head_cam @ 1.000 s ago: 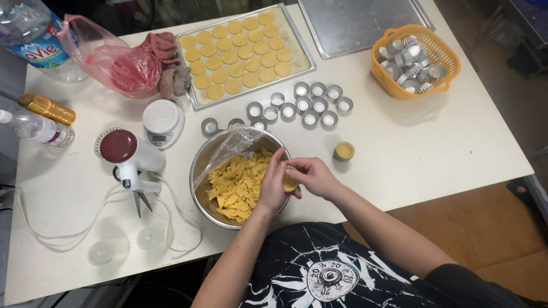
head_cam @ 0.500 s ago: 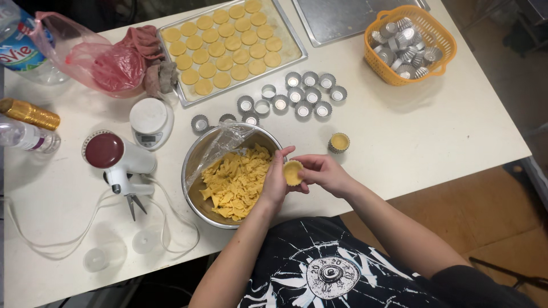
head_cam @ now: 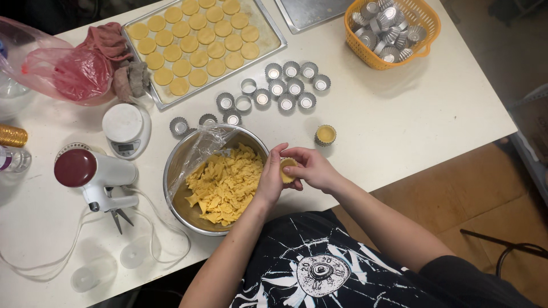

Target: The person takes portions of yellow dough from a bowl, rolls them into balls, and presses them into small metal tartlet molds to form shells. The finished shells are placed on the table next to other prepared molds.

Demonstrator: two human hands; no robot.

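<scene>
Both hands meet at the rim of the round steel bowl of yellow dough scraps (head_cam: 197,171): left hand (head_cam: 273,181) and right hand (head_cam: 313,169) clamped together on a small dough-lined tart tin (head_cam: 287,169), between the grips, opening upward, bowl just left.

1. Round steel mixing bowl (head_cam: 182,199): silver, filled with yellow dough scraps (head_cam: 225,185).
2. Left of the bowl, hand mixer (head_cam: 94,174): white with dark red cap.
3. Far right of the bowl, plastic basket (head_cam: 425,14): orange.
4. Above the bowl, flat dough rounds (head_cam: 197,40): golden yellow.
</scene>
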